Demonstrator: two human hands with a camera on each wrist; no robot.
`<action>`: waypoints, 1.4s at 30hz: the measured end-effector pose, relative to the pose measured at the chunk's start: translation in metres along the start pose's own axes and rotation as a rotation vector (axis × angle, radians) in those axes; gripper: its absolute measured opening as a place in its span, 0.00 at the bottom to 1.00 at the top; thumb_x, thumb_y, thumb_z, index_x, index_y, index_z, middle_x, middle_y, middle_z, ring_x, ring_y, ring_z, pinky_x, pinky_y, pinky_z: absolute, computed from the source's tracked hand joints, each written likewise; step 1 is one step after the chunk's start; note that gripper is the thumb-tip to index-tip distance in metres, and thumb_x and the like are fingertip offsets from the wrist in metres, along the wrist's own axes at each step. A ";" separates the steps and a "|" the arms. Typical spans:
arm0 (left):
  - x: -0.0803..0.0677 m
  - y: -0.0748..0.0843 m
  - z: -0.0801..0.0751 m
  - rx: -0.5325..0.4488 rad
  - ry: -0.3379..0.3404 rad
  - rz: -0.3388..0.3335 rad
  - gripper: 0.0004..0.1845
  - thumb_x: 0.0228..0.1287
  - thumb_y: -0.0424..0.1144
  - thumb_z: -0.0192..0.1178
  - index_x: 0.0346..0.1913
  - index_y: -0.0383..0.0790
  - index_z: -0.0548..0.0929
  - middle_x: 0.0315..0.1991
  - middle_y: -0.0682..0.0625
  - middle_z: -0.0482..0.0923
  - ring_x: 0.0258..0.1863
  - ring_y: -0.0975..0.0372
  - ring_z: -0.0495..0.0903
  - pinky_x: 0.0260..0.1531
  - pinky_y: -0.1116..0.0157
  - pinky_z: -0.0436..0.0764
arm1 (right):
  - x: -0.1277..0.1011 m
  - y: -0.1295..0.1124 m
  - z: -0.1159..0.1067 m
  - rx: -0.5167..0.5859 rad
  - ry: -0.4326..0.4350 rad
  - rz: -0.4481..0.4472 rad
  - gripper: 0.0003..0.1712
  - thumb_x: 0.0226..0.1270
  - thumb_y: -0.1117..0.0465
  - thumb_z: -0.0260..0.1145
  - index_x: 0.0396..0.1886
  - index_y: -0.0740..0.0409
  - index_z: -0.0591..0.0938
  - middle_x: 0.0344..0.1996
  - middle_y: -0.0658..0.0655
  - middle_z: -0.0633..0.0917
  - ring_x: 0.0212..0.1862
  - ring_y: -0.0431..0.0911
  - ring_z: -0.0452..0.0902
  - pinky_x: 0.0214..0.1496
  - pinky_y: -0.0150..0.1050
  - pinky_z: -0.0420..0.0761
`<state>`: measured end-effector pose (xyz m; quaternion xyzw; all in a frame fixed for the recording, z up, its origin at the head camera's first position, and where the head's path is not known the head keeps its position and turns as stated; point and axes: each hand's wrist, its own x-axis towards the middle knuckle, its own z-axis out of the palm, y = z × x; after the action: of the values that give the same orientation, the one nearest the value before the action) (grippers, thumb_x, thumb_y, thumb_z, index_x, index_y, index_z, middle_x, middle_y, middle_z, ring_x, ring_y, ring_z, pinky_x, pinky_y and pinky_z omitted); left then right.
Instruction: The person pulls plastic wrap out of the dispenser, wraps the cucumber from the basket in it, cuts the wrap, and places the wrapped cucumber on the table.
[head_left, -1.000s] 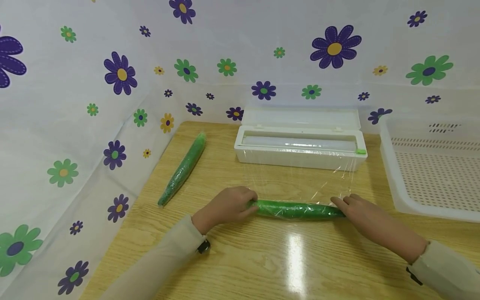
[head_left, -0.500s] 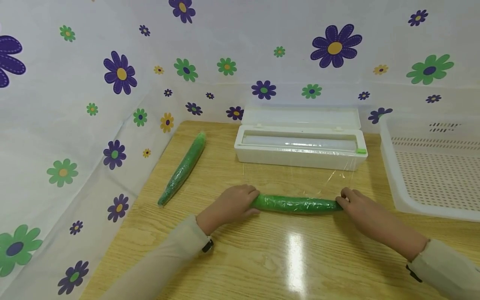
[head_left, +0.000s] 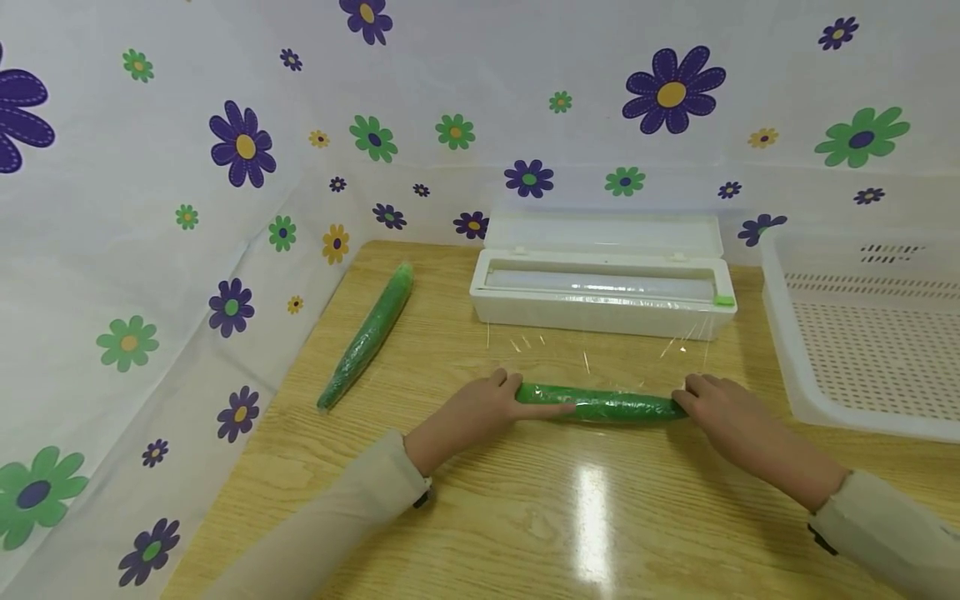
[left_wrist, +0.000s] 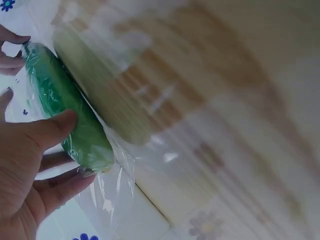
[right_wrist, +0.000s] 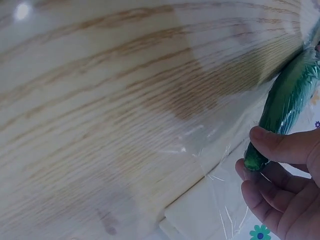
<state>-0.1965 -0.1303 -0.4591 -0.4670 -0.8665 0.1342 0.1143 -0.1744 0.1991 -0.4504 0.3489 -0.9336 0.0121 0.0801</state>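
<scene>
A cucumber [head_left: 600, 403] in clear plastic wrap lies crosswise on the table. My left hand [head_left: 480, 410] holds its lighter end, the thumb stretched along the near side; in the left wrist view the fingers [left_wrist: 60, 189] curl under that end. At the darker tip my right hand [head_left: 723, 412] pinches it between thumb and fingers, as the right wrist view shows with the cucumber [right_wrist: 287, 102]. A sheet of cling film [head_left: 555, 354] runs from the cucumber back to a white dispenser box [head_left: 600, 315], whose lid is raised over the film roll [head_left: 600, 284].
Another wrapped cucumber [head_left: 367, 337] lies slanted on the left of the wooden table [head_left: 510, 525]. To the right stands a white perforated basket [head_left: 791, 367]. A white flower-print sheet [head_left: 450, 75] hangs behind and on the left.
The cucumber has moved slightly away from me, towards the dispenser, with both hands on it. My left thumb has stretched out along it, and the left hand has shifted a little to the right.
</scene>
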 end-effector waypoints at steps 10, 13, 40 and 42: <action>0.004 -0.001 0.000 0.028 0.031 -0.007 0.29 0.65 0.32 0.56 0.67 0.57 0.67 0.41 0.49 0.79 0.33 0.60 0.78 0.25 0.72 0.78 | -0.001 0.001 0.000 -0.024 0.022 -0.028 0.15 0.45 0.77 0.71 0.36 0.67 0.81 0.30 0.59 0.78 0.31 0.50 0.77 0.32 0.42 0.79; 0.005 -0.002 0.001 -0.018 -0.003 -0.030 0.29 0.64 0.30 0.56 0.66 0.54 0.68 0.42 0.50 0.78 0.34 0.60 0.76 0.26 0.71 0.76 | -0.001 0.001 0.000 -0.024 0.013 -0.024 0.16 0.45 0.78 0.71 0.37 0.68 0.81 0.31 0.60 0.78 0.32 0.50 0.77 0.32 0.42 0.80; 0.012 -0.011 0.004 -0.413 -0.152 -0.209 0.29 0.63 0.25 0.55 0.66 0.49 0.69 0.49 0.46 0.72 0.45 0.59 0.72 0.30 0.69 0.77 | 0.001 0.022 -0.011 0.356 -0.148 0.268 0.07 0.50 0.76 0.68 0.29 0.64 0.84 0.26 0.57 0.85 0.30 0.47 0.80 0.32 0.44 0.80; 0.013 -0.012 0.004 -0.417 -0.161 -0.208 0.29 0.61 0.27 0.58 0.65 0.50 0.71 0.48 0.46 0.72 0.45 0.59 0.73 0.31 0.68 0.77 | 0.002 0.021 -0.011 0.322 -0.135 0.271 0.05 0.51 0.74 0.68 0.26 0.62 0.84 0.24 0.55 0.85 0.28 0.46 0.80 0.30 0.42 0.80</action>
<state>-0.2147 -0.1261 -0.4582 -0.3767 -0.9252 -0.0230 -0.0407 -0.1880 0.2149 -0.4384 0.2284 -0.9613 0.1483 -0.0415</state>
